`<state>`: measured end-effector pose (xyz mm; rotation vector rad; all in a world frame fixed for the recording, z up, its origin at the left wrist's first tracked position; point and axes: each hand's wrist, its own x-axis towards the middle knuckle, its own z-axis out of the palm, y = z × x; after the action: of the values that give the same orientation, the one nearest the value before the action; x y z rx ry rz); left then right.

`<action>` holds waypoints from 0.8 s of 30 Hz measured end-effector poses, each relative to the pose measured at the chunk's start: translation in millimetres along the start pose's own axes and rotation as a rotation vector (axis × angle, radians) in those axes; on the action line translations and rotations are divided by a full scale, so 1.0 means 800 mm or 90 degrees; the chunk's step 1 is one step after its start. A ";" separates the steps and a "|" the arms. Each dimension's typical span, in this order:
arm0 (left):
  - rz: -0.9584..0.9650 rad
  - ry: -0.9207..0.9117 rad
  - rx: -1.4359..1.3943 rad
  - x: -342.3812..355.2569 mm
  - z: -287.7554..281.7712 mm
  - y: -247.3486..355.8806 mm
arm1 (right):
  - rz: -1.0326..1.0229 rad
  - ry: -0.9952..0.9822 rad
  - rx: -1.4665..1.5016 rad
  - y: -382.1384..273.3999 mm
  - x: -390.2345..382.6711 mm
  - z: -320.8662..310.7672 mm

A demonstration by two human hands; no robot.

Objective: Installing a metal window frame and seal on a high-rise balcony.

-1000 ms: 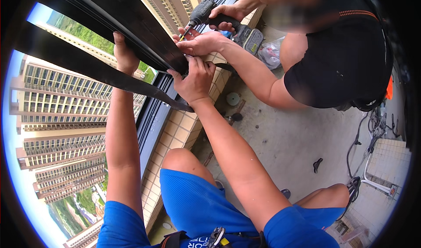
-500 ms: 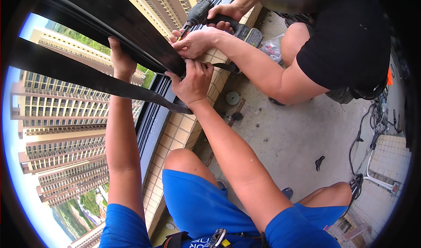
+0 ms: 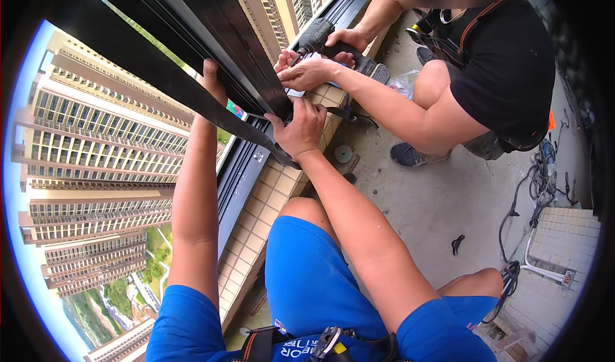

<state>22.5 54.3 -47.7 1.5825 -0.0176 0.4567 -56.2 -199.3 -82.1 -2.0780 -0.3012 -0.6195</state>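
Left hand (image 3: 211, 80) is up on the far, outer side of the black frame bar (image 3: 211, 25). Fingers are hidden behind the bar, so can't tell whether they're curled or spread; only the back of the hand and the thumb side show. Forearm runs straight up from the lower edge.

Right hand (image 3: 300, 128) is at the bar's lower end, where it meets the tiled ledge (image 3: 266, 198). Fingers are pressed together and curled onto the end of the bar, knuckles toward camera. A black strap (image 3: 154, 74) crosses diagonally under both hands and ends just beside the right wrist.

The bar slants from upper left down to the dark window track (image 3: 240, 170) along the top of the ledge. Open air and high-rise blocks (image 3: 96, 163) lie beyond it.

A co-worker in a black shirt (image 3: 506, 61) crouches opposite. One co-worker hand (image 3: 311, 74) presses on the bar end, touching or just above the right hand. The other grips a cordless drill (image 3: 327, 38), bit pointed down at the same joint.

On the concrete floor (image 3: 435, 202): a small round disc (image 3: 343, 152) near the ledge, a black scrap (image 3: 457, 243) further out, and cables (image 3: 532, 195) at the right. Blue shorts (image 3: 307, 285) and both knees fill the lower frame, with a harness buckle (image 3: 327, 346) at the bottom edge.
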 end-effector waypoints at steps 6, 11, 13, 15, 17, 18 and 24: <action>0.148 -0.012 0.289 -0.003 0.029 0.007 | 0.024 -0.032 -0.021 0.002 0.006 -0.008; 0.146 0.044 0.243 -0.016 0.058 0.045 | 0.051 -0.068 -0.063 -0.002 0.012 -0.021; 0.163 0.036 0.169 -0.014 0.048 0.049 | 0.045 -0.104 -0.062 -0.005 0.016 -0.018; 0.008 0.071 0.024 -0.025 0.046 0.033 | 0.067 -0.150 -0.058 -0.007 0.013 -0.018; 0.000 0.002 -0.105 -0.027 0.046 0.028 | 0.063 -0.108 -0.058 -0.004 0.007 -0.016; -0.011 0.046 -0.019 -0.017 0.002 -0.005 | 0.070 -0.117 -0.029 -0.015 0.005 -0.009; -0.030 -0.033 -0.149 -0.022 0.002 -0.002 | 0.059 -0.087 -0.009 -0.007 0.003 -0.014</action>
<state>6.8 48.2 -54.3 1.3616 -0.0699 0.3631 -60.2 -205.6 -71.4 -2.1384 -0.2774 -0.4263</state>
